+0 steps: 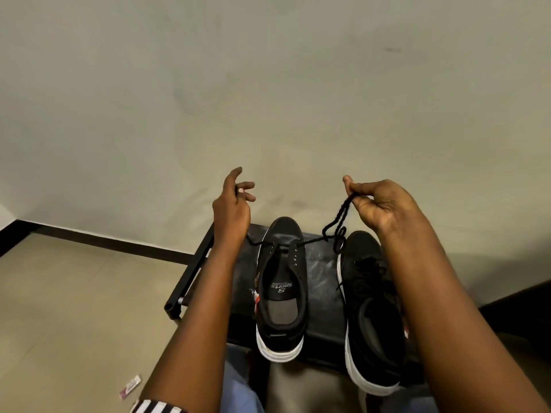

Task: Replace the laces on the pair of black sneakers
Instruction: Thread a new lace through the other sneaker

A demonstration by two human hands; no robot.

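Head view: two black sneakers with white soles are set side by side on a small black stool (322,269), toes pointed away toward the wall (268,84).

Left sneaker (281,290): eyelets mostly bare, tongue and printed insole exposed. A black lace (335,231) is threaded only through the front eyelets, near the toe. One end is run out to the left, behind the left wrist; the other is pulled up and to the right, with a loose loop hanging above the gap between the shoes.

Right sneaker (369,308): still laced, black laces bunched over the tongue. Partly covered by the right forearm.

Right hand (378,204): raised above the shoes, lace end pinched between thumb and curled fingers.

Left hand (234,204): raised at the same height, fingers loosely curled, index extended upward. The lace's left end is lost behind the wrist, so whether anything is gripped cannot be told.

Floor (74,293): tiled, a small wrapper (130,386) lying at lower left. A striped sleeve (158,407) is seen at the bottom edge, blue jeans (238,383) under the stool's near edge.
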